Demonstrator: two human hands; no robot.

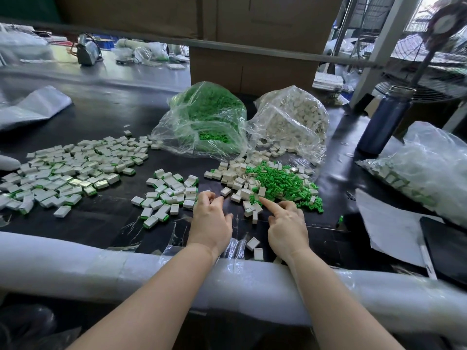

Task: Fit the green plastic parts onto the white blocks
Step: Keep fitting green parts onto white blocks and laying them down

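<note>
Both hands working low over the black table (106,117) right now. Left hand (211,218) is curling its fingers near the small batch of finished pieces (169,192); can't tell if that grip is holding anything, fingertips are hiding it. Right hand (286,223) is pointing its index finger out, tip reaching the near edge of the mixed pile, other fingers tucked, nothing held. Loose green parts (280,183) are lying heaped w/ bare white blocks (240,178) just ahead of the right hand; more stock is sitting in the green bag (207,117) and the white bag (293,117) behind. Big spread of done pieces (68,168) at far left. Risks, imo: that poking finger is likely scattering parts instead of isolating one; finished and bare blocks are lying near each other, so mix-ups are looking possible; stray blocks (255,246) by the padded edge could be getting knocked off by a forearm.
</note>
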